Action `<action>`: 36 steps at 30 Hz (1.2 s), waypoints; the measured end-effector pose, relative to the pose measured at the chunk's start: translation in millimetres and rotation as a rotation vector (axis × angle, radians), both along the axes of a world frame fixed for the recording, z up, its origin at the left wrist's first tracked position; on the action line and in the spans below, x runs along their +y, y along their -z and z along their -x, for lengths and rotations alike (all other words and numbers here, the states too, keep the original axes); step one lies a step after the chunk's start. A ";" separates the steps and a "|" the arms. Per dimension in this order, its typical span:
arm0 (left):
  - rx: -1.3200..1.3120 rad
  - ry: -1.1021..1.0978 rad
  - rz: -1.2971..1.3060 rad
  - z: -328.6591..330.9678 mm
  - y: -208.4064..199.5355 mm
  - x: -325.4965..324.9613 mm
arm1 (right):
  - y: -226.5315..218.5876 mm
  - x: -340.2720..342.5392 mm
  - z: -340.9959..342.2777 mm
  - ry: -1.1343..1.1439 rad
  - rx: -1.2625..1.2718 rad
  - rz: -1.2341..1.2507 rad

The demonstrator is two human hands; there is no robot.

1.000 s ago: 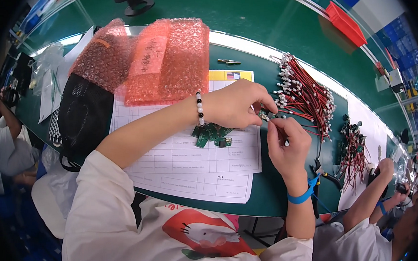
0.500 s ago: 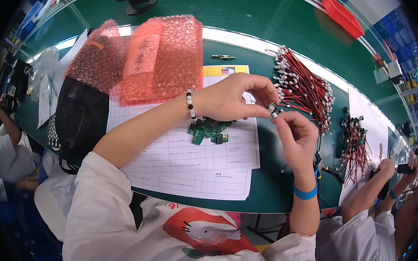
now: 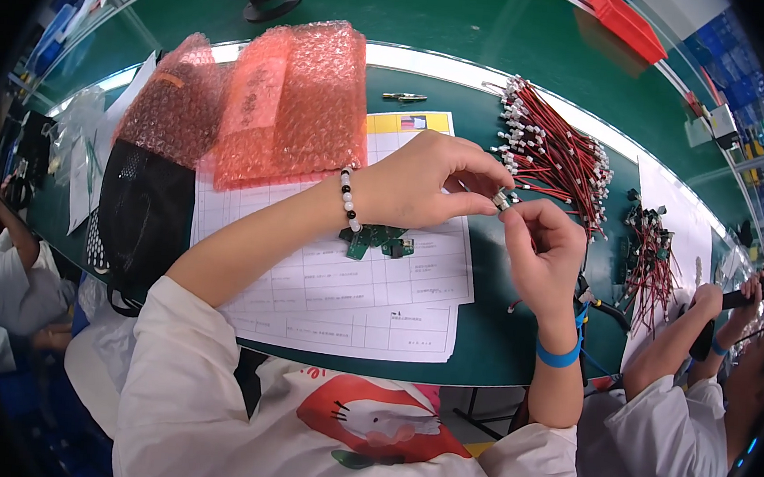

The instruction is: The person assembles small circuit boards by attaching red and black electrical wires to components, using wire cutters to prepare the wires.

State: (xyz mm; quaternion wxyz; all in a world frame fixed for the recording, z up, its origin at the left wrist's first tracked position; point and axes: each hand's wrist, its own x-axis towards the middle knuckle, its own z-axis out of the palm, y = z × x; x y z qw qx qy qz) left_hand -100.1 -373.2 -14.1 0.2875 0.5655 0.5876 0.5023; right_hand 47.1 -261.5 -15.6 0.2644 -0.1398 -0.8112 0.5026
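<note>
Out over the table, my left hand point(image 3: 426, 178) pinches a small circuit board point(image 3: 501, 199) with a shiny metal part between thumb and fingertips. My right hand point(image 3: 542, 254) meets it there, thumb and forefinger closed on the end of a thin red-and-black cable; most of that cable is inside the palm, and one tip point(image 3: 514, 307) shows beside the wrist. Whether plug and board are joined cannot be made out. Below my left wrist, several green circuit boards point(image 3: 380, 241) lie loose on printed sheets point(image 3: 333, 302).
Beyond my right hand lies a heap of red-and-black cables point(image 3: 556, 153) with white plugs. Farther right are boards with wires attached point(image 3: 651, 257), and black-handled pliers point(image 3: 607, 312). Pink bubble wrap point(image 3: 307, 109) and a black bag point(image 3: 146, 213) lie left. A co-worker point(image 3: 682, 384) sits at right.
Both hands stay together at nearly the same spot; the small board between the fingertips has turned slightly. The whole view has shifted a little.
</note>
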 end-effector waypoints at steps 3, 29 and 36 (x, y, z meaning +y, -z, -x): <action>-0.156 -0.026 -0.018 -0.3 4.5 -1.7 | -6.3 -1.2 -0.4 -0.040 -0.023 0.169; -0.170 -0.204 0.057 -18.1 -1.4 -4.4 | -1.1 -6.0 -0.7 -0.010 -0.033 0.280; 0.092 -0.172 -0.032 -15.4 -3.0 -4.7 | -1.1 -3.5 -1.8 -0.027 -0.070 0.158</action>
